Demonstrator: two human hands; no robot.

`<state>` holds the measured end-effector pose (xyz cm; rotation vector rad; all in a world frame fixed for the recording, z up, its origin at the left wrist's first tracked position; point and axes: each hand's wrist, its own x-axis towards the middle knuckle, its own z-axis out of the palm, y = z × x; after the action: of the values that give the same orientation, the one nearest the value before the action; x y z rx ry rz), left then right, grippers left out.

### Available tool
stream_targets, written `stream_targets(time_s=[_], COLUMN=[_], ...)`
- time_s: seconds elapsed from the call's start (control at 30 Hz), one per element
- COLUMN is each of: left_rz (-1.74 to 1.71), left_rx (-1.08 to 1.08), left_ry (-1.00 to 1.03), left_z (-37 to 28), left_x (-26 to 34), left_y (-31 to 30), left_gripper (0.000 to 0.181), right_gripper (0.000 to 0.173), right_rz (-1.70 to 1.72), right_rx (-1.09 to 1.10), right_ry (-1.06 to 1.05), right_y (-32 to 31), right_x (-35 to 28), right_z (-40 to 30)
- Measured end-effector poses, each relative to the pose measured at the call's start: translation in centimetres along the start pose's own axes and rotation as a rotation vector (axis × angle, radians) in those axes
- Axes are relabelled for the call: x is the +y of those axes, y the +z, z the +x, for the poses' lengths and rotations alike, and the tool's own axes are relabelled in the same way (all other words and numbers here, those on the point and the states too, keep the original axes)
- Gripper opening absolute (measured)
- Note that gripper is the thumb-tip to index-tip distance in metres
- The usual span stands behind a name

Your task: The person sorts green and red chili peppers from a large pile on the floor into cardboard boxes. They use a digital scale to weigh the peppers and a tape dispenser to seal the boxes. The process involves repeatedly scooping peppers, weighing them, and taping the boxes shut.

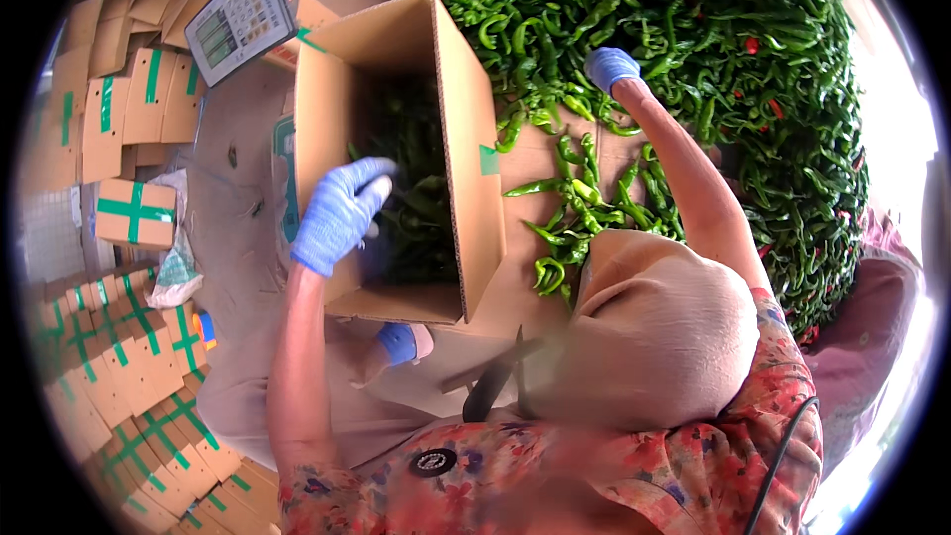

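Observation:
My left hand [338, 212], in a blue knit glove, is over the left side of an open cardboard box [469, 163]. Its fingers are apart and I see nothing between them. Dark green peppers [423, 215] lie in the shaded bottom of the box. Farther right, my right hand [613, 68], gloved alike, is curled at the near edge of a large heap of green chili peppers [691, 37]. Its fingertips face away, so whether it holds a pepper is hidden. Loose peppers [587, 197] lie on cardboard between the box and my bent knee [661, 319].
A scale's display with keypad [241, 22] stands behind the box, whose left side borders a teal edge [285, 178]. Stacked cartons with green tape [134, 342] line the left. One taped carton [136, 213] sits by a white sack [178, 267]. A dark-handled tool [487, 390] lies near my lap.

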<state>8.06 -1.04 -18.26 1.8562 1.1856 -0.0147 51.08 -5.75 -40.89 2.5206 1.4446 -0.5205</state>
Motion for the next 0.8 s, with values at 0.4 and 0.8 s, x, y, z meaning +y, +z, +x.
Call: stream_targets(time_s=[0.4,0.8], left_rz=[0.686,0.786], left_rx=[-0.124,0.118], left_ry=[0.242,0.505], left_z=[20.3,14.9], left_x=[-8.1,-7.0], left_y=[4.7,5.6], left_gripper=[0.08,0.064], right_gripper=[0.042,0.033], right_rz=[0.128,1.837], right_rx=[-0.089,0.535], right_ry=[0.193,0.393], right_y=[4.4,-0.9], right_x=[-2.5,15.0], right_z=[-1.9,-34.0])
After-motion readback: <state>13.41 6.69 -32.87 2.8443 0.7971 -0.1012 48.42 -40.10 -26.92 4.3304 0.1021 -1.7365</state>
